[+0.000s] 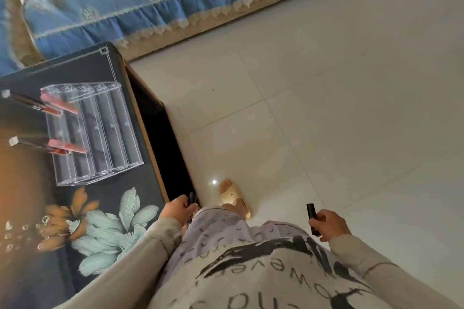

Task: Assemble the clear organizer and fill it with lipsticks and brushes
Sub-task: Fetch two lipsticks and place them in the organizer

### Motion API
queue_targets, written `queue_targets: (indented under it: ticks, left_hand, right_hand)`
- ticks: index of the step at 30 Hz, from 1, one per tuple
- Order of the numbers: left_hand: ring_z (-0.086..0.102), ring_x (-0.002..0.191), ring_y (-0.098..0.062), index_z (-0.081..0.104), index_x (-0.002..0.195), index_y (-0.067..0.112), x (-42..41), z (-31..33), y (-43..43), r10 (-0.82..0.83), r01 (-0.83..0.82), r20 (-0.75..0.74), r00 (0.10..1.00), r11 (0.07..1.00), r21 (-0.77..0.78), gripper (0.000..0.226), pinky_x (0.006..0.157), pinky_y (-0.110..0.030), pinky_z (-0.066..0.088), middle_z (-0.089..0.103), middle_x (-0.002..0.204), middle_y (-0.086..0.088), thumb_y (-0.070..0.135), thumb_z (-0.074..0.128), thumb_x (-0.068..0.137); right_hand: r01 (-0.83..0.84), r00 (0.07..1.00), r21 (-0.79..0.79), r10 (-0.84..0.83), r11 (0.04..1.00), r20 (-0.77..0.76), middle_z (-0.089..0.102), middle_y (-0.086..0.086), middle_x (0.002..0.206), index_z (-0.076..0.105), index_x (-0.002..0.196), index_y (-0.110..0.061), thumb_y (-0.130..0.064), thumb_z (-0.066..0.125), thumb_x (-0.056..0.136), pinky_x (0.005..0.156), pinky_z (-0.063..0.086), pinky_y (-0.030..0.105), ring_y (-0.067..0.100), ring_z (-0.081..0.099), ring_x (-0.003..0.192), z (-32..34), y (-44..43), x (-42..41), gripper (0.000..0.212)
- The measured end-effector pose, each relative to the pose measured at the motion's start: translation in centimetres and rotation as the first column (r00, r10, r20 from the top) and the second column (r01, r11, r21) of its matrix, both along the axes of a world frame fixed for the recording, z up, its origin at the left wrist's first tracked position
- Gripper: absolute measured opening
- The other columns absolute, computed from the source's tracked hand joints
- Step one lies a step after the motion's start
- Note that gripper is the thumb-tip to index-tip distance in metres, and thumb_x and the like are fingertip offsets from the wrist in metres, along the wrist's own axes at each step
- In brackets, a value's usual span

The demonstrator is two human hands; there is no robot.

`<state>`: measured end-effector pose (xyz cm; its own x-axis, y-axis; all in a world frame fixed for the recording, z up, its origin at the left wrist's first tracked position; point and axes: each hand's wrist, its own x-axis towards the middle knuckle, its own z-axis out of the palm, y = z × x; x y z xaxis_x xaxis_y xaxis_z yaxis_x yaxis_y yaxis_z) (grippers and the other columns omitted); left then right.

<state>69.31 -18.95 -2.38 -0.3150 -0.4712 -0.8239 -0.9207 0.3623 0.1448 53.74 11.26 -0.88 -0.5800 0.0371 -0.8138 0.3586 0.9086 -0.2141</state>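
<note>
A clear organizer (100,133) with several long compartments stands on the dark floral table (105,228) at the left. Two pink-and-dark lip glosses poke out of its left side, one near the top (54,105) and one lower (62,149). A flat clear panel (75,68) lies behind it. My left hand (175,209) grips a dark lipstick (192,197) just off the table's corner. My right hand (329,224) holds another black lipstick (312,218) upright, out over the floor at the right.
The table's wooden edge (148,138) runs diagonally, with a dark gap beneath. A blue patterned bedcover (150,7) with a lace hem fills the top. Pale floor tiles (326,108) spread to the right. My sandalled foot (233,197) is below the table corner.
</note>
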Motion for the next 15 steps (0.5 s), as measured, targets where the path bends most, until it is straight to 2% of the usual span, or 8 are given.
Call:
queue_targets:
  ticks: [2, 4, 5, 7, 9, 13, 15]
  left_hand:
    - [0.062, 0.087, -0.029, 0.044, 0.072, 0.014, -2.7, 0.8, -1.9, 0.002, -0.002, -0.037, 0.999, 1.000, -0.001, 0.025, 0.076, -0.031, 0.047, 0.067, 0.099, -0.016, 0.030, 0.050, 0.090]
    - [0.059, 0.075, -0.024, 0.051, 0.087, 0.011, -5.0, 1.4, -3.8, 0.026, -0.025, -0.083, 0.996, 1.000, 0.005, 0.020, 0.074, -0.032, 0.049, 0.066, 0.091, -0.015, 0.031, 0.050, 0.090]
    - [0.057, 0.071, -0.023, 0.051, 0.087, 0.011, -5.9, 1.7, -4.6, 0.045, -0.044, -0.102, 0.994, 0.999, 0.009, 0.020, 0.070, -0.031, 0.048, 0.063, 0.082, -0.011, 0.031, 0.050, 0.090]
    - [0.057, 0.065, -0.023, 0.044, 0.073, 0.015, -7.4, 1.9, -6.0, 0.104, -0.104, -0.143, 0.984, 0.995, 0.007, 0.023, 0.064, -0.026, 0.043, 0.055, 0.065, -0.001, 0.030, 0.051, 0.089]
    - [0.056, 0.060, -0.023, 0.038, 0.063, 0.020, -8.4, 2.0, -7.2, 0.156, -0.157, -0.165, 0.974, 0.988, 0.011, 0.031, 0.063, -0.025, 0.042, 0.049, 0.059, 0.003, 0.029, 0.051, 0.089]
    - [0.049, 0.047, -0.013, 0.043, 0.083, 0.014, -9.1, 1.8, -8.7, 0.249, -0.249, -0.172, 0.953, 0.968, 0.024, 0.019, 0.056, -0.026, 0.042, 0.049, 0.062, 0.004, 0.030, 0.050, 0.091]
    - [0.048, 0.043, -0.012, 0.047, 0.091, 0.012, -9.2, 1.4, -9.4, 0.338, -0.338, -0.160, 0.928, 0.941, 0.025, 0.020, 0.054, -0.025, 0.042, 0.056, 0.074, -0.001, 0.032, 0.050, 0.091]
  right_hand:
    - [0.008, 1.000, -0.014, -0.008, 1.000, 0.003, 0.064, 0.026, 0.101, 0.050, 0.081, 0.000, -0.006, 0.059, 0.084, 0.077, 0.054, 0.044, 0.038, 0.063, 0.089, 0.3, -1.8, -2.2, 0.011]
    - [0.020, 1.000, -0.023, -0.020, 1.000, -0.011, 0.063, 0.024, 0.095, 0.051, 0.081, 0.001, -0.005, 0.059, 0.084, 0.076, 0.055, 0.045, 0.034, 0.060, 0.080, 0.5, -3.7, -4.6, 0.011]
    - [0.013, 1.000, -0.025, -0.014, 1.000, -0.019, 0.062, 0.023, 0.092, 0.051, 0.080, 0.002, -0.005, 0.059, 0.084, 0.077, 0.055, 0.046, 0.032, 0.059, 0.078, 0.6, -4.7, -5.7, 0.011]
    - [-0.027, 0.999, -0.030, 0.027, 0.999, -0.029, 0.061, 0.020, 0.086, 0.051, 0.078, 0.001, -0.005, 0.058, 0.084, 0.078, 0.054, 0.046, 0.031, 0.058, 0.075, 0.7, -6.5, -7.9, 0.011]
    - [-0.079, 0.996, -0.029, 0.078, 0.996, -0.034, 0.060, 0.018, 0.083, 0.051, 0.078, 0.001, -0.005, 0.058, 0.083, 0.076, 0.054, 0.044, 0.030, 0.058, 0.074, 0.7, -8.6, -10.0, 0.010]
    - [-0.174, 0.984, -0.036, 0.172, 0.984, -0.037, 0.060, 0.018, 0.081, 0.051, 0.076, 0.000, -0.005, 0.059, 0.084, 0.067, 0.048, 0.036, 0.029, 0.057, 0.072, 0.3, -12.9, -14.4, 0.012]
    - [-0.234, 0.972, -0.045, 0.233, 0.971, -0.028, 0.059, 0.018, 0.080, 0.050, 0.072, 0.000, -0.005, 0.059, 0.084, 0.065, 0.046, 0.033, 0.029, 0.056, 0.070, -0.1, -15.7, -16.8, 0.016]
